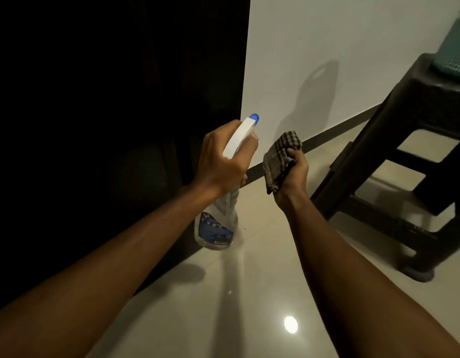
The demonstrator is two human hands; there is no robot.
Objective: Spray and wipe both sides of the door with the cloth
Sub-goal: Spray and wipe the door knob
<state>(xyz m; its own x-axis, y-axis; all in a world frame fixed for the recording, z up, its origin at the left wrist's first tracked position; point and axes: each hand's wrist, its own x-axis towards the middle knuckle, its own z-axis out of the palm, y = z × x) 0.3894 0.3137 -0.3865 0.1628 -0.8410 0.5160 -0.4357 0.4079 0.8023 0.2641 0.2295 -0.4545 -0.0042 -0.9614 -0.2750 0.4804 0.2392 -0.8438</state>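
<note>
**Desk:** What is the person's left hand (221, 161) doing?

**Photographer:** It is gripping the neck of a clear spray bottle (216, 228), with the fingers curling round the white trigger head. The blue nozzle tip is pointing up and away, towards the edge where the dark door (107, 112) is meeting the white wall (340, 34). The bottle's body, with its blue label, is hanging below the wrist, above the pale glossy floor (249, 280).

**Desk:** And the right hand (293, 174)?

**Photographer:** It is holding a folded checked cloth (281, 153), thumb and fingers closing on it. The cloth is sitting just beside the bottle's head and is apart from the door.

**Desk:** Where is the door lying in the shot?

**Photographer:** It is filling the whole left side, almost black in this light, so its surface detail is not showing. Its lower edge is running along the floor beneath the left forearm. Neither hand is touching it.

**Desk:** Anything else showing?

**Photographer:** A dark plastic stool (417, 104) is standing on the floor at right, near the wall, and a teal mesh basket (453, 52) is resting on top of it, cut off by the frame. The bottle and hand are casting a shadow on the wall, and a ceiling light is glinting off the tiles near the bottom.
</note>
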